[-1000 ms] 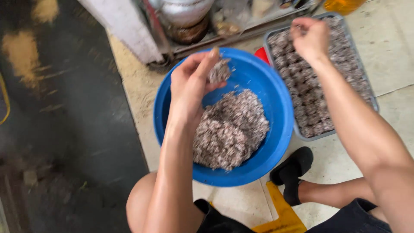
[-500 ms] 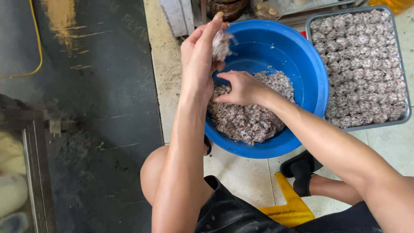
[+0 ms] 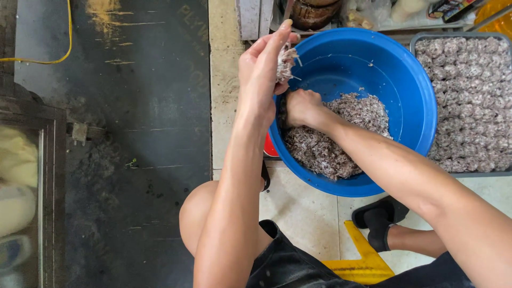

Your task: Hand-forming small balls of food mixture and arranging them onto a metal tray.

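Head view: soft, crumbly mixture (image 3: 341, 133) is cupped by left hand (image 3: 261, 69); right hand (image 3: 301, 106) clenched in blue basin (image 3: 405, 74); best scooped underneath.

A dark plywood sheet (image 3: 133, 133) covered the floor on the left, a yellow cord (image 3: 50, 60) curling across its far corner. Pale floor tiles (image 3: 298, 208) lay near. A black sandal (image 3: 380, 220) rested on them at the near right, just beside a yellow plastic stool (image 3: 362, 264). A brown pot (image 3: 314, 12) stood far off.
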